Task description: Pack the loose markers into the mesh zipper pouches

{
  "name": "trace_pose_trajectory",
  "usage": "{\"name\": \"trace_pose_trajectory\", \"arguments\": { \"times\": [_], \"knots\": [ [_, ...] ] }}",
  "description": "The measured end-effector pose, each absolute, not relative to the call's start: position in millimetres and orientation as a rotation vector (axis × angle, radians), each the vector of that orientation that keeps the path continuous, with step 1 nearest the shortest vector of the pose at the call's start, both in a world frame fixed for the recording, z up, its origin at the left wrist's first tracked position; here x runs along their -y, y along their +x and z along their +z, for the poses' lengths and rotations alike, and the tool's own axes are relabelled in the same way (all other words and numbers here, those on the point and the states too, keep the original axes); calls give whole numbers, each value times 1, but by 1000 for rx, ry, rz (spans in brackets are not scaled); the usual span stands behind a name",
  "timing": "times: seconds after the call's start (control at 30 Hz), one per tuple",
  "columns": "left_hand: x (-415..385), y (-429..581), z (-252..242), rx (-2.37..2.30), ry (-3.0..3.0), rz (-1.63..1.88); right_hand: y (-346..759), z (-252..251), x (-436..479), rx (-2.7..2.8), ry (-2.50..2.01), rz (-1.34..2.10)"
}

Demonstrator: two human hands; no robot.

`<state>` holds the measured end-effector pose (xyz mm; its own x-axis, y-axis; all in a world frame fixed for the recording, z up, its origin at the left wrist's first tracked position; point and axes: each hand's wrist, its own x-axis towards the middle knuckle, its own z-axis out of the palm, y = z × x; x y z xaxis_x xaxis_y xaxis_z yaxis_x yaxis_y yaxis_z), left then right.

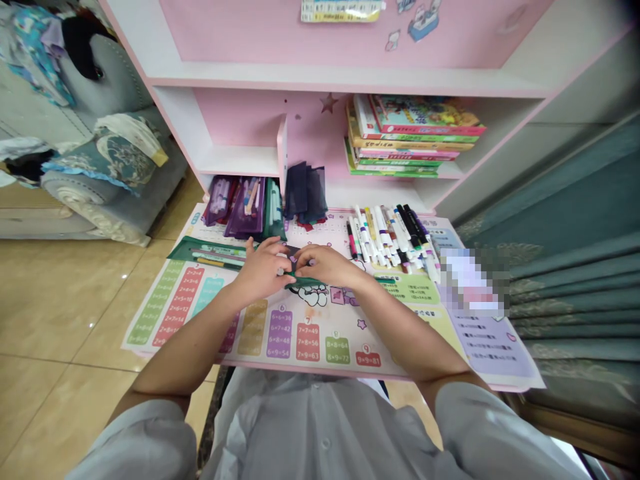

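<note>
My left hand point(261, 271) and my right hand point(326, 264) meet at the middle of the desk, with their fingers pinching a dark green mesh pouch point(304, 281). Most of that pouch is hidden by my fingers. Left of my hands, a flat green pouch point(213, 252) lies open on the printed multiplication desk mat point(295, 341), with several pens on it. Purple mesh pouches point(243, 211) and dark navy mesh pouches point(305, 193) stand just beyond my hands. To the right, a heap of marker pens point(390, 237) lies on the mat.
A pink and white shelf unit point(330, 80) rises behind the desk, holding a stack of books point(413, 137). A grey sofa with cloths point(110, 157) stands at the left, above a tiled floor point(65, 313). Teal curtains point(575, 300) hang on the right.
</note>
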<state>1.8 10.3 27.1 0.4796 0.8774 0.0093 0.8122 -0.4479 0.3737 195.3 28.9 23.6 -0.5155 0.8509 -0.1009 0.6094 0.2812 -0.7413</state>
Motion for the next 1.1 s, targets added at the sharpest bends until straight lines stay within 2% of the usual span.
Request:
{"name": "trace_pose_trajectory", "arguments": {
  "times": [1.1],
  "knots": [
    [-15, -2, 31, -1396, 2344, 233, 194, 28, -25, 2249, -1468, 1136]
  ]
}}
